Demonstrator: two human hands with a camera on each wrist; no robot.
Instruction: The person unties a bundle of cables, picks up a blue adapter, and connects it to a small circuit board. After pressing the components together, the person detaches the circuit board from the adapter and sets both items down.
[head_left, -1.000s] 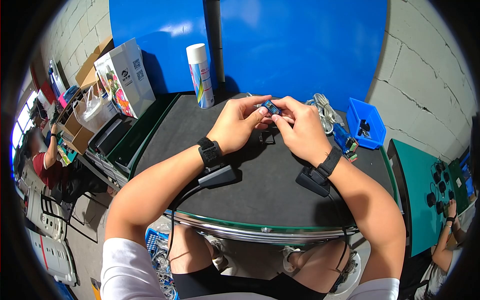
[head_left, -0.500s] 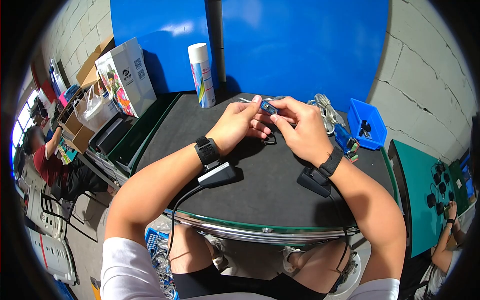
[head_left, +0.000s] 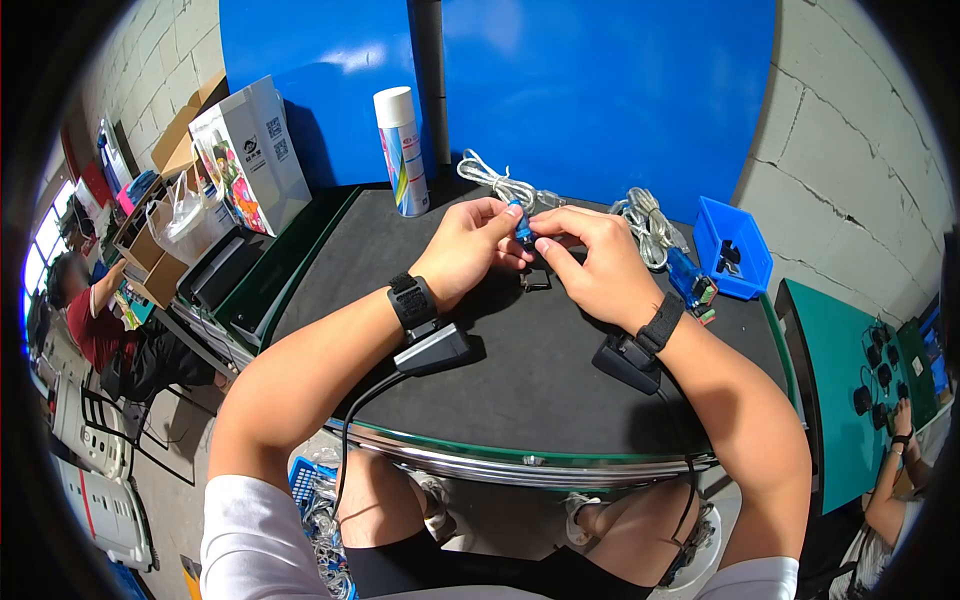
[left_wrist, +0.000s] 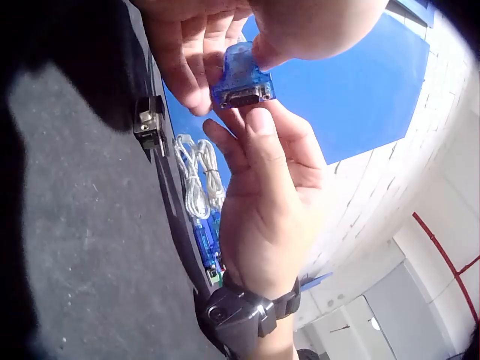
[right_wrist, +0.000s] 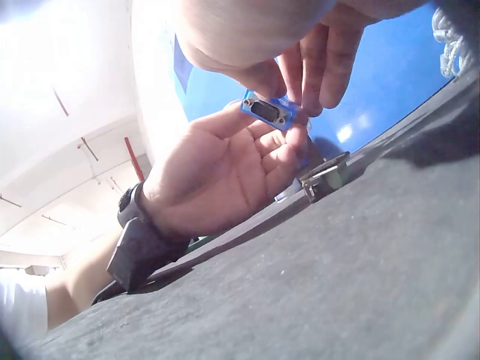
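Note:
A translucent blue connector [head_left: 523,228] [left_wrist: 240,69] [right_wrist: 266,111] is held above the black mat, its metal-rimmed socket angled downward. My left hand [head_left: 462,245] [left_wrist: 319,26] [right_wrist: 214,176] grips its body between thumb and fingers. At the socket end, my right hand [head_left: 608,262] [left_wrist: 262,199] [right_wrist: 255,30] has its thumb and fingertips on the connector. Below the hands, a small dark part with metal pieces [head_left: 537,281] [left_wrist: 148,124] [right_wrist: 324,178] rests on the mat. Behind them lies a coiled pale cable [head_left: 492,178]; whether it joins the held connector is hidden.
A spray can [head_left: 402,160] stands at the back left. To the right are another cable coil [head_left: 650,228], blue connectors [head_left: 686,278] and a blue bin [head_left: 748,282] holding black parts. A white bag [head_left: 255,150] and boxes stand left. Other people sit on both sides.
The connector has turned from slanted to nearly upright and sits slightly lower and further left. My right fingertips have followed it. The coiled cable behind the hands has come into view.

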